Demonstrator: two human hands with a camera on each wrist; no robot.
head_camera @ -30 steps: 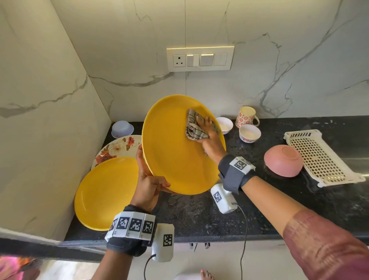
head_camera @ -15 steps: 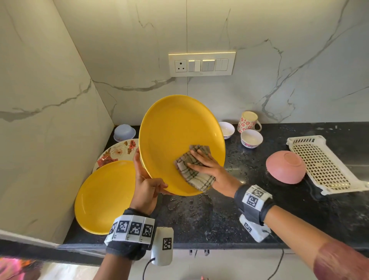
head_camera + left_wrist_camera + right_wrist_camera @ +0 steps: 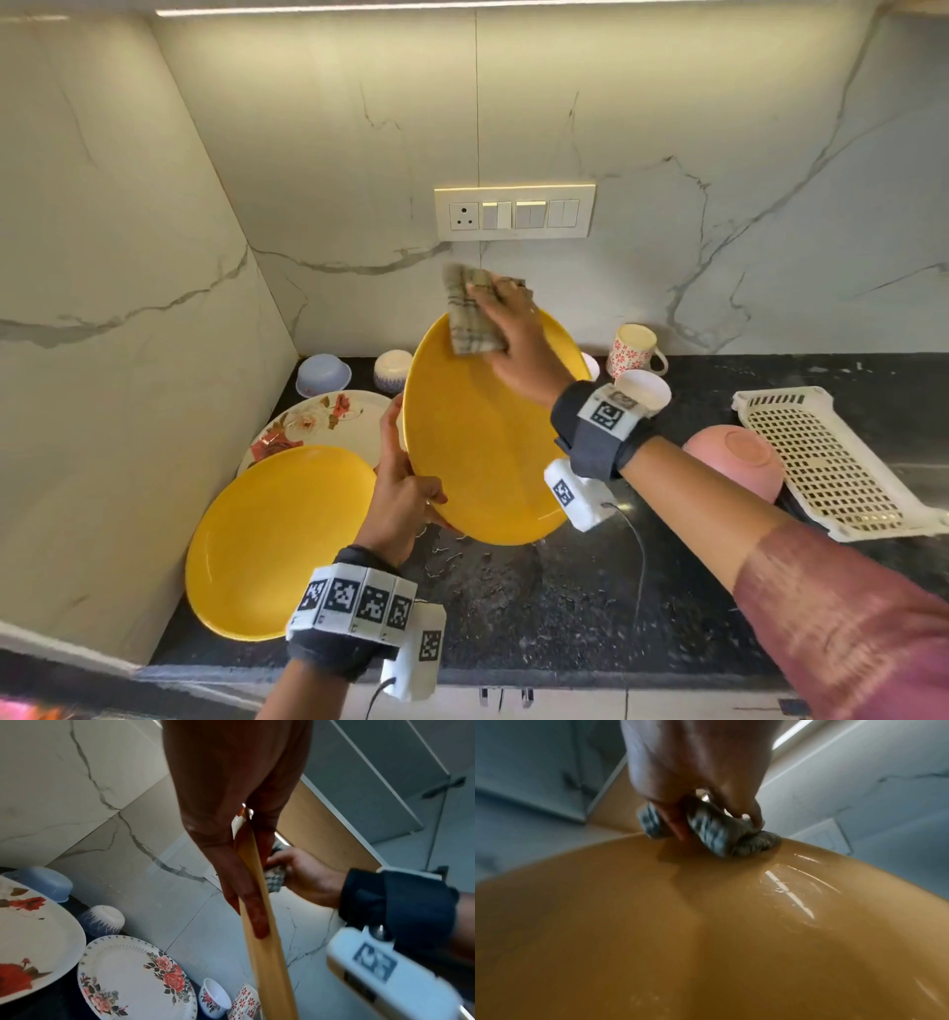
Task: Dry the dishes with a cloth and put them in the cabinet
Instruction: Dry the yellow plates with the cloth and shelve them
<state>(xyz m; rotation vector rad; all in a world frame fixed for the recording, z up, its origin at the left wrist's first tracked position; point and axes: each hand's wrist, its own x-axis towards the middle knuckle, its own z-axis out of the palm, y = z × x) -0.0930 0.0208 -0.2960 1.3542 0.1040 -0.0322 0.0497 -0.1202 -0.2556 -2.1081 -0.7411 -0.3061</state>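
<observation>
The left hand (image 3: 398, 493) holds the yellow plate (image 3: 477, 442) up over the black counter (image 3: 539, 601), gripping its lower left edge — fingers flat along the back, thumb on the front. The plate stands tilted on edge, its face turned toward the person and a little to the right, its long axis running from lower right up to upper left. The right hand (image 3: 513, 329) presses a bunched checked cloth (image 3: 470, 318) against the plate's top rim, fingers curled round it; part of the cloth sticks out past the edge toward the wall. Wet streaks shine on the face just beside the cloth. Below the raised plate the counter is bare and wet. To the left lie a second yellow plate (image 3: 277, 545) overlapping a flowered plate (image 3: 318, 421); to the right, well apart, a pink bowl (image 3: 739, 462) upside down and a white rack (image 3: 832, 462).
</observation>
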